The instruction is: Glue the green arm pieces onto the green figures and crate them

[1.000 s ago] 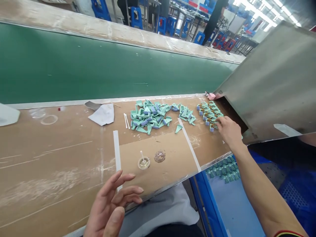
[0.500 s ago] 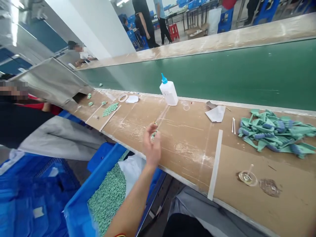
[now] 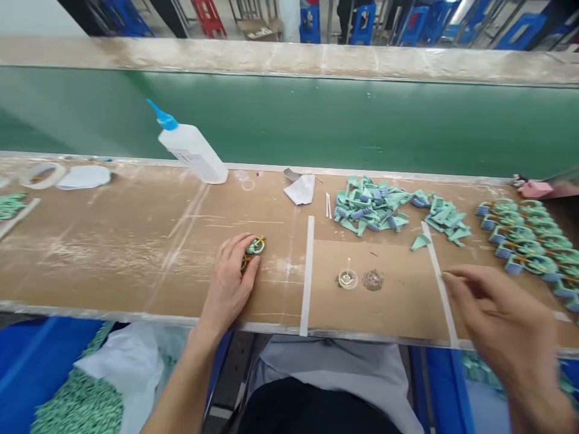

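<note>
Small green plastic part (image 3: 256,246), with a yellow-orange piece on it, sits in the curled fingers of the person's left hand (image 3: 230,277). This hand grips it low over the brown bench board (image 3: 136,265), close to the board's front edge. A green conveyor belt (image 3: 316,126) runs along the far edge, and a metal strip (image 3: 136,308) forms the near edge. Below that edge, at left, a blue crate (image 3: 27,355) holds a heap of green parts (image 3: 76,404).

On the board, open scratched room stretches left of the left hand, up to a glue bottle (image 3: 192,154) near the far edge. To the right stand a loose pile of green parts (image 3: 371,205) and rows of assembled parts (image 3: 520,238).

The right hand (image 3: 497,307) is blurred, with fingers spread open, and it seems to hold nothing. Its fingertips (image 3: 447,276) are just beside a white tape strip (image 3: 429,247).
</note>
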Motion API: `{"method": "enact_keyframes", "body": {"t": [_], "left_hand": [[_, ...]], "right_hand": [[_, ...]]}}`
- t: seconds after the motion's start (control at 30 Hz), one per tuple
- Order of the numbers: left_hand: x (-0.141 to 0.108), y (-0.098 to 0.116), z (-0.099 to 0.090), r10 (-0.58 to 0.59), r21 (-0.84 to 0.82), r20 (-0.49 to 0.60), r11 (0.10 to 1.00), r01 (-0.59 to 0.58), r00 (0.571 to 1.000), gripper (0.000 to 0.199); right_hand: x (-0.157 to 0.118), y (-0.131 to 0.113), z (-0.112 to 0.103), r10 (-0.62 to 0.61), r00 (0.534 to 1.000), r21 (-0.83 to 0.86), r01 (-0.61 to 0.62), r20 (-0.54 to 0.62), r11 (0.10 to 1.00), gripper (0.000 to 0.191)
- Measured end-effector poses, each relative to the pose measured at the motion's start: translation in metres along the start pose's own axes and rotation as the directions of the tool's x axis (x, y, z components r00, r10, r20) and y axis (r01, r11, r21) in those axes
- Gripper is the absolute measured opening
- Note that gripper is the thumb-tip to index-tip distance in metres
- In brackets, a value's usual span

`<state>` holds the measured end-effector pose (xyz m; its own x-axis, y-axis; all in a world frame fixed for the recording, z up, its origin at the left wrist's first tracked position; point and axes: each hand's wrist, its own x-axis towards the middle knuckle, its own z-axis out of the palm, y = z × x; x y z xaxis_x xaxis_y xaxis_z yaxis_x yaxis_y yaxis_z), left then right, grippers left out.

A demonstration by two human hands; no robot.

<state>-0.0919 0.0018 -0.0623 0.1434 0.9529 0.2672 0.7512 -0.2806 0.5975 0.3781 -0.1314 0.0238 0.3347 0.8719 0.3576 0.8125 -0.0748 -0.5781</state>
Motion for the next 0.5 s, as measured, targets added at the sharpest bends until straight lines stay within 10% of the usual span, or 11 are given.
{"method": "enact_keyframes", "body": {"t": [0.3, 0.5], "left_hand": [[0.009, 0.041, 0.033, 0.232, 0.035, -0.012, 0.972, -0.231, 0.973, 0.019], [0.005, 0.056, 0.033, 0.210, -0.035, -0.041, 0.977, -0.211, 0.977, 0.040]], "right_hand": [[0.007, -0.072, 0.100, -0.128, 0.953, 0.317, 0.036, 0.275, 0.948, 0.013], [0.014, -0.076, 0.114, -0.196, 0.930, 0.328, 0.089, 0.311, 0.941, 0.015]]}}
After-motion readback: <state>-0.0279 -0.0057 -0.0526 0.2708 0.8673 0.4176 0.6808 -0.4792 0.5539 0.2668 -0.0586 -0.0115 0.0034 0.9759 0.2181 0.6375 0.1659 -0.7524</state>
